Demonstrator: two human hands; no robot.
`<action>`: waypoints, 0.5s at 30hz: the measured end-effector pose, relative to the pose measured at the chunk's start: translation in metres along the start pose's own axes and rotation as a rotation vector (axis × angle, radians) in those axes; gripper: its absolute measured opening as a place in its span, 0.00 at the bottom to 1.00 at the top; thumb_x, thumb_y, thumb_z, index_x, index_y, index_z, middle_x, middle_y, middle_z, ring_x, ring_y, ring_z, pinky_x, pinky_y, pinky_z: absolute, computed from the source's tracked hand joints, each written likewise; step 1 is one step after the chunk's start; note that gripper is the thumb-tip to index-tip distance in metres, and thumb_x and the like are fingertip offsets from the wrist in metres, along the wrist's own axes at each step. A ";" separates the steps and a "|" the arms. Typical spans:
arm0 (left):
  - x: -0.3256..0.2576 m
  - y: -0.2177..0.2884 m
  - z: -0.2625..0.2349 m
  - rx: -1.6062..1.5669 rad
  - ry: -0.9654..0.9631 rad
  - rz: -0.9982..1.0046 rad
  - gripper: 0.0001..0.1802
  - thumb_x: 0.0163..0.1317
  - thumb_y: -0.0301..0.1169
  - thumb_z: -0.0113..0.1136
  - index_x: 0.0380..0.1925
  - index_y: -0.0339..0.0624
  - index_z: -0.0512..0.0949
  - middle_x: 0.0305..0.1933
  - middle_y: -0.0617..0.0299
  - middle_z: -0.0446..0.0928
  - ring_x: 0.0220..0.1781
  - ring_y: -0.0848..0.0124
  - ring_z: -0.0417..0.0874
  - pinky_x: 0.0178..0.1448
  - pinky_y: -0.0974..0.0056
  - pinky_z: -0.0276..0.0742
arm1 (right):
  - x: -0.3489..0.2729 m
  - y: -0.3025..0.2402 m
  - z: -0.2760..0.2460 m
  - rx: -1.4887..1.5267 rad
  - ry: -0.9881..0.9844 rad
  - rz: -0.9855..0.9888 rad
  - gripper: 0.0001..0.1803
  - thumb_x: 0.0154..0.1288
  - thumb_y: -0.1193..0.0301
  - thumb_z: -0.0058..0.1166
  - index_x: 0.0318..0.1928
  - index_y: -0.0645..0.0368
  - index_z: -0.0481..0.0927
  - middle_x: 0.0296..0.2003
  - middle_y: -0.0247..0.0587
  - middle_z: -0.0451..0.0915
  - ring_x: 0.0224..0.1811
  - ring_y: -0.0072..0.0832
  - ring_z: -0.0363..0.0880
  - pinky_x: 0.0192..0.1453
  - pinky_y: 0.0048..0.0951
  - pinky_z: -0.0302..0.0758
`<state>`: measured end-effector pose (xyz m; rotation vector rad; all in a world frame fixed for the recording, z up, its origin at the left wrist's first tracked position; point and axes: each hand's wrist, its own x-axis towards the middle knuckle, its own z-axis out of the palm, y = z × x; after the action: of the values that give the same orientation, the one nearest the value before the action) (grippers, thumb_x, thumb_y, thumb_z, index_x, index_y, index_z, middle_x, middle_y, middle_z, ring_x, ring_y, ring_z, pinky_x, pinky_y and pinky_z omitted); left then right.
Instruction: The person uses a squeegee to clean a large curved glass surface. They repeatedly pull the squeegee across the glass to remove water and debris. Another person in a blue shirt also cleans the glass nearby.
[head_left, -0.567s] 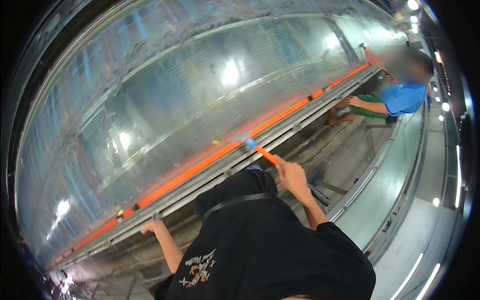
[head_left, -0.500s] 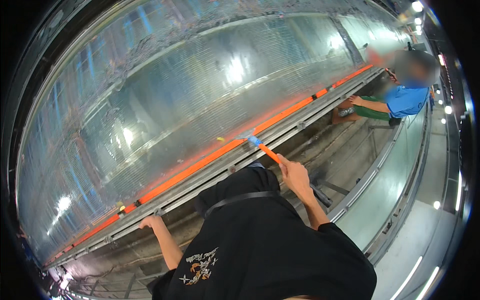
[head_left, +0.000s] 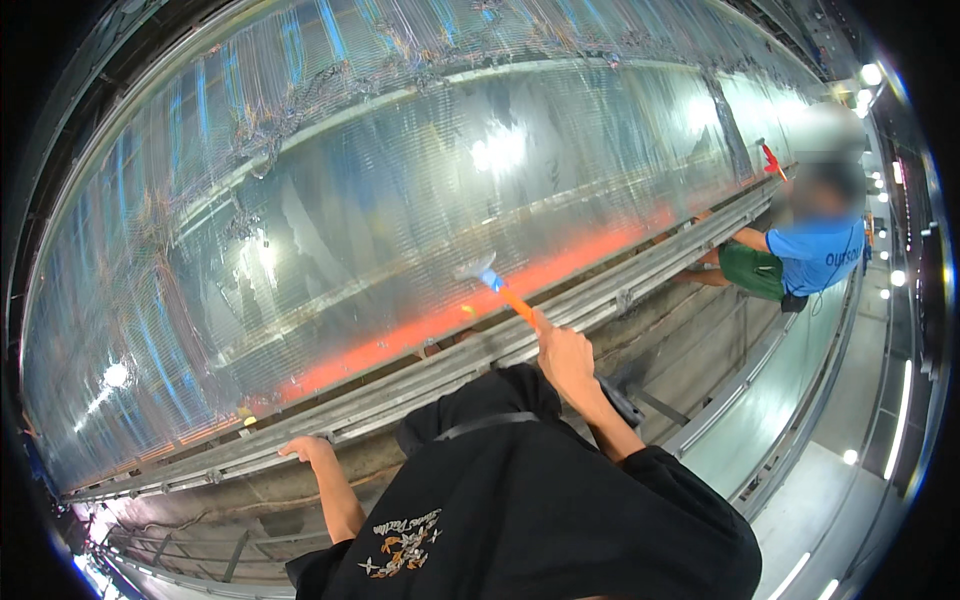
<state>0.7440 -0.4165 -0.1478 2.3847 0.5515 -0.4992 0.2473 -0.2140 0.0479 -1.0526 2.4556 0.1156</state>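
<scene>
My right hand [head_left: 566,358] is closed around the orange handle of a scraper [head_left: 513,302]. Blue wrapping covers the scraper's neck, and its wide flat blade lies over the shiny, ridged panel [head_left: 390,200], just past a blurred orange band [head_left: 450,325]. Whether the blade touches the panel is hard to tell. At the lower left, my left hand [head_left: 308,450] rests on the near edge of a long grey metal rail [head_left: 390,415], its fingers bent over it. A small yellow spot [head_left: 468,311] shows near the blade.
A co-worker in a blue shirt [head_left: 820,240] and green shorts is at the far right by the rail, near a red object [head_left: 769,158]. Beneath the rail run frame bars and a worn ledge [head_left: 270,490]. A pale greenish panel [head_left: 740,415] stands to my right.
The scraper has moved from the rail's edge out over the panel. The sharp orange strip beside the rail now appears as a blurred band. The co-worker has shifted and turned.
</scene>
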 end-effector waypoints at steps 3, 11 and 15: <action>-0.025 0.008 -0.002 -0.020 0.076 -0.016 0.61 0.60 0.79 0.36 0.61 0.25 0.77 0.64 0.39 0.78 0.67 0.41 0.76 0.72 0.44 0.72 | 0.101 -0.015 -0.013 0.032 0.159 -0.021 0.19 0.74 0.64 0.50 0.63 0.49 0.75 0.29 0.57 0.85 0.32 0.59 0.86 0.37 0.59 0.81; -0.057 0.014 -0.021 0.065 -0.023 0.078 0.65 0.63 0.79 0.31 0.65 0.17 0.68 0.69 0.33 0.70 0.68 0.38 0.74 0.72 0.42 0.71 | 0.367 -0.068 -0.106 0.034 0.473 -0.075 0.11 0.69 0.68 0.52 0.48 0.53 0.84 0.32 0.57 0.86 0.36 0.55 0.86 0.41 0.56 0.82; -0.039 0.010 -0.015 0.146 -0.026 0.101 0.64 0.64 0.79 0.31 0.64 0.17 0.69 0.68 0.32 0.72 0.67 0.37 0.75 0.72 0.43 0.71 | 0.314 -0.064 -0.071 0.154 0.564 -0.094 0.18 0.72 0.66 0.51 0.58 0.51 0.82 0.28 0.57 0.84 0.32 0.56 0.84 0.37 0.58 0.78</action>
<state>0.7194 -0.4241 -0.1138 2.5261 0.3919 -0.5417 0.0775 -0.4856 -0.0222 -1.2586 2.8335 -0.4537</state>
